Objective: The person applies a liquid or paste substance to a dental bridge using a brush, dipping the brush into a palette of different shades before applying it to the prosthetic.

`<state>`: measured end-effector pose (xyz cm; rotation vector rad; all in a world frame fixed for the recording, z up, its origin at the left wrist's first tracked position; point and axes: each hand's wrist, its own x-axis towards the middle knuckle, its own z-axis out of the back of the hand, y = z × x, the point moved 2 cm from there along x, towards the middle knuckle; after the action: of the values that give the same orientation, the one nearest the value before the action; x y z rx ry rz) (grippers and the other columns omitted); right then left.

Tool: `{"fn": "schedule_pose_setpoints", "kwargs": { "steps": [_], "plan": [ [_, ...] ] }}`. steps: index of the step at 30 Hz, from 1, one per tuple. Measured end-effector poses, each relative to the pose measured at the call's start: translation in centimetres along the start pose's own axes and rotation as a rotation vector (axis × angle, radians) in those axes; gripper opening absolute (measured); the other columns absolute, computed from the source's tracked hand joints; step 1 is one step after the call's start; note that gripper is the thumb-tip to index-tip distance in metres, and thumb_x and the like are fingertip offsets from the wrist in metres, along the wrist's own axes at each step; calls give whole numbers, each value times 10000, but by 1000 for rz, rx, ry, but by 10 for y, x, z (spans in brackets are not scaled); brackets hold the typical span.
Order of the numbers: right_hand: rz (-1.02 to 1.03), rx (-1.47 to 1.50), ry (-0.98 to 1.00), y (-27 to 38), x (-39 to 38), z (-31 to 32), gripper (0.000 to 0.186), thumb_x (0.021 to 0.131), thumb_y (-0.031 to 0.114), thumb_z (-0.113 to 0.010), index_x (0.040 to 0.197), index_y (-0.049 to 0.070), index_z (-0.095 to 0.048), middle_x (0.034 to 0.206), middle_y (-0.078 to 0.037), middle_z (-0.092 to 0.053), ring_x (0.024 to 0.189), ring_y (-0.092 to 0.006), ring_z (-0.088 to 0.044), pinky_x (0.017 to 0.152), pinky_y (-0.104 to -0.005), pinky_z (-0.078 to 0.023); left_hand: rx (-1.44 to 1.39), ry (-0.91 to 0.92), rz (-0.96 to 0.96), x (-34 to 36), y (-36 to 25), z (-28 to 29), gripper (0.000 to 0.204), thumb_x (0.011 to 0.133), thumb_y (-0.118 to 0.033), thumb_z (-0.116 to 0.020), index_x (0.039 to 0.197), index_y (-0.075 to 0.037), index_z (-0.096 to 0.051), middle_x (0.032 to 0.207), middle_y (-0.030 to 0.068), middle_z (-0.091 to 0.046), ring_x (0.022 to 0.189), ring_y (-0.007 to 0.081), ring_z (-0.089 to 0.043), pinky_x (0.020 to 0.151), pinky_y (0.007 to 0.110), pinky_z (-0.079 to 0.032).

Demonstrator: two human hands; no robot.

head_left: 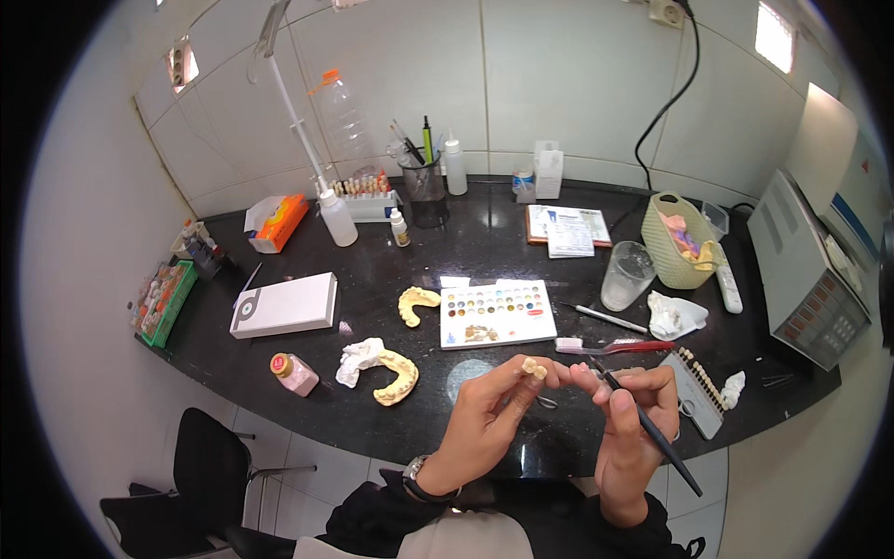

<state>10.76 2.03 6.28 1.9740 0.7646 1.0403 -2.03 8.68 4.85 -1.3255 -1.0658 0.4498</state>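
My left hand [484, 415] pinches a small piece of cream-coloured dental crowns [534, 367] between thumb and fingers, in front of me above the counter's near edge. My right hand [635, 424] grips a slim black-handled brush [666, 449] like a pen. The brush's handle end points down to the right, and its tip lies near the fingers, too fine to make out. The fingertips of both hands come close together. Just beyond them lies a white palette [498, 337] with rows of coloured wells. A second thin brush [610, 320] rests beside the palette.
Yellowish dental casts [398, 384] lie left of my hands, near a pink-filled bottle [294, 374] and a white box [284, 307]. To the right are a red-handled toothbrush [638, 346], a tooth shade guide [694, 396], a clear cup [626, 278] and a basket [672, 265].
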Motion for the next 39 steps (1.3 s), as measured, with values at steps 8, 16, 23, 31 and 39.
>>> {"fn": "schedule_pose_setpoints", "kwargs": {
  "steps": [8, 16, 23, 31, 39],
  "plan": [
    [-7, -57, 110, 35, -31, 36, 139, 806, 23, -548, 881, -17, -438, 807, -130, -560, 836, -217, -603, 961, -459, -379, 101, 302, 65, -15, -2, -37, 153, 916, -35, -389, 945, 14, -530, 863, 86, -564, 793, 149, -546, 685, 253, -426],
    [-32, -291, 104, 53, -53, 40, 163, 756, 85, -564, 814, 14, -429, 693, -115, -566, 884, -314, -617, 972, -503, -331, 171, 268, -43, -31, 7, -53, 167, 873, 11, -432, 990, 28, -550, 896, 108, -587, 784, 163, -566, 677, 265, -441],
    [8, -392, 146, 54, -54, 35, 138, 733, 10, -566, 821, 3, -460, 689, -109, -584, 926, -327, -609, 972, -497, -334, 206, 246, -101, -31, 4, -49, 156, 869, 8, -451, 989, 26, -551, 901, 109, -585, 781, 168, -565, 675, 265, -438],
    [24, -437, 171, 49, -51, 30, 135, 737, -6, -562, 835, -1, -469, 692, -100, -599, 953, -338, -599, 967, -491, -341, 218, 217, -98, -30, 7, -44, 137, 879, -35, -471, 973, 23, -551, 864, 96, -574, 748, 161, -548, 653, 265, -428],
    [28, -424, 175, 45, -49, 28, 144, 746, 13, -569, 839, 1, -459, 696, -108, -598, 945, -336, -600, 957, -491, -353, 235, 210, -103, -29, 8, -40, 136, 867, -15, -467, 966, 19, -554, 855, 95, -573, 744, 164, -547, 644, 264, -427]
  ]
}}
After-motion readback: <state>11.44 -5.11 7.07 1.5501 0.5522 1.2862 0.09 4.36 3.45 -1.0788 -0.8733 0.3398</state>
